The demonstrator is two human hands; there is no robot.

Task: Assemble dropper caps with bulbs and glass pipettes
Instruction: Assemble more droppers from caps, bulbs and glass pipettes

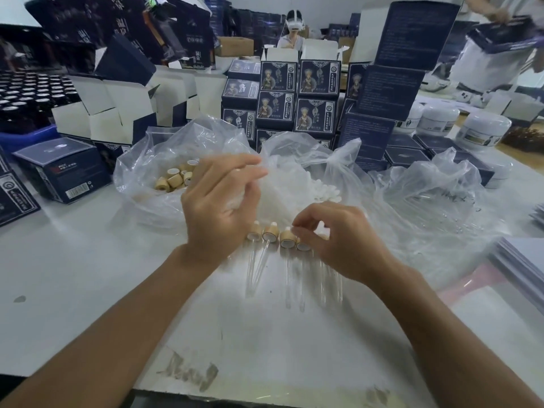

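Assembled droppers (272, 251) lie in a row on the white table (88, 290), glass pipettes pointing near. The right hand (338, 242), fingers curled, pinches the rightmost cap; the left hand (219, 207) hovers loosely open. Beyond, clear bags hold bamboo caps (175, 178) and white bulbs (323, 192).

1. A packing workroom for cosmetics.
2. Stacks of dark blue printed cartons (316, 81), many open, crowd the white table (88, 290).
3. White cream jars (485, 129) and clear bags of bamboo caps (173, 179) sit among them.
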